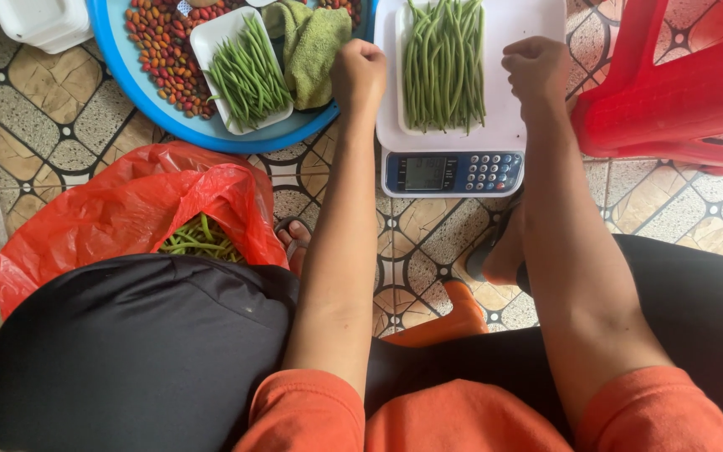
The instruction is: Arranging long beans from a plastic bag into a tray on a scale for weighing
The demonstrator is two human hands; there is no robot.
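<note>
Two closed fists, left hand [358,74] and right hand [535,69], flank the bean tray [444,67] on the scale [452,172], holding nothing visible; weighing appears underway, adjusting beans next.

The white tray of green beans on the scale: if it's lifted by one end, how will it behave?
The tray looks thin and foam-like, so it would probably flex. The beans lie loose and lengthwise, likely to slide off if it is tilted. It seems light, and may skid on the smooth scale.

Grey rectangular screen [425,172] set in blue front panel of white scale [512,125], beside pale keypad [485,171]; crumpled red plastic bag [119,213] lower left, holding green beans [201,240].
</note>
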